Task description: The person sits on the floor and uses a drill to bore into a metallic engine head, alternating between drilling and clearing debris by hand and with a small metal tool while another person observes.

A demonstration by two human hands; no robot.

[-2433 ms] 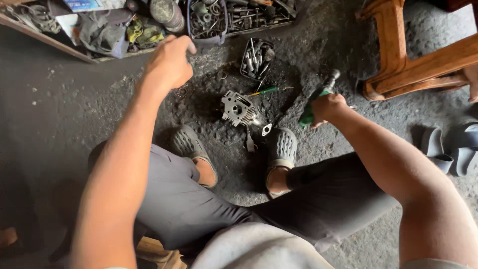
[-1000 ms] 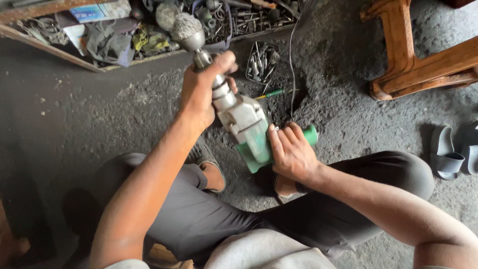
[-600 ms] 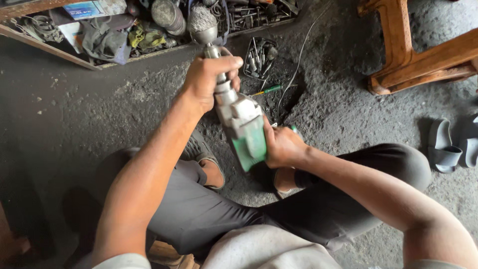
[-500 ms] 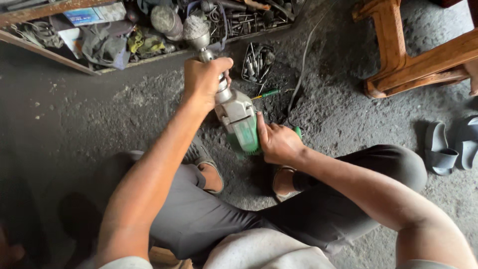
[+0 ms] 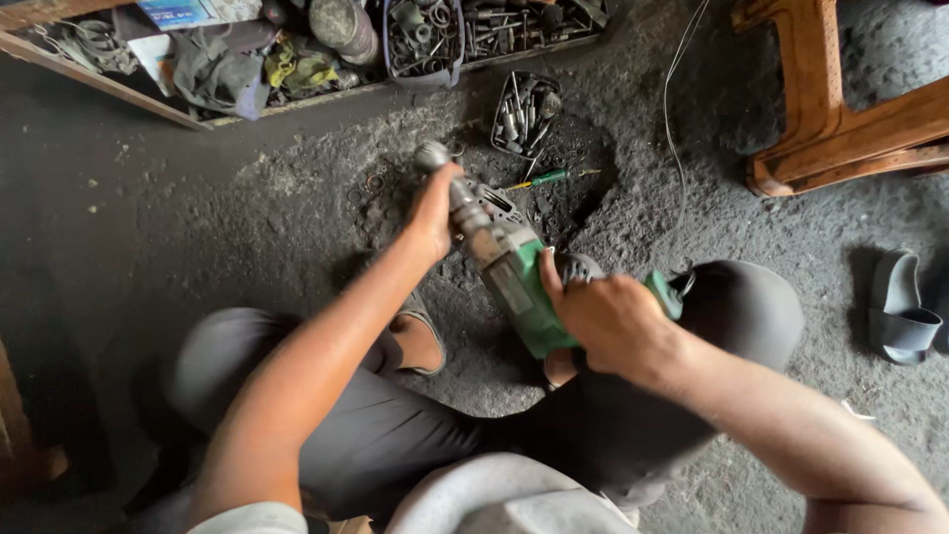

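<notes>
Since the earlier frame, both hands have brought the drill [image 5: 514,282] lower and nearer the lap, its nose now tipped down toward the far left instead of raised toward the far shelf. It is held in the air above the dirt floor [image 5: 198,218], between the knees, with its metal chuck [image 5: 445,178] pointing toward the parts scattered on the ground.

Left hand [image 5: 432,210] is closed round the steel neck just behind the chuck. Right hand [image 5: 613,321] is wrapped tight round the green body at the rear, fingers curled over the handle.

By its look the drill is heavy and rigid: a metal gear housing in front, a hard plastic shell behind. The weight likely sits toward the front, so a two-handed hold suits it, one hand on the neck and one on the grip. The grey metal may be greasy and slick; the green shell should give the surer hold.

A small tray [image 5: 524,114] of bits lies on the floor beyond, a green-handled screwdriver [image 5: 539,179] beside it. A wooden bench [image 5: 840,109] stands at far right, and a sandal [image 5: 902,311] lies to the right.
</notes>
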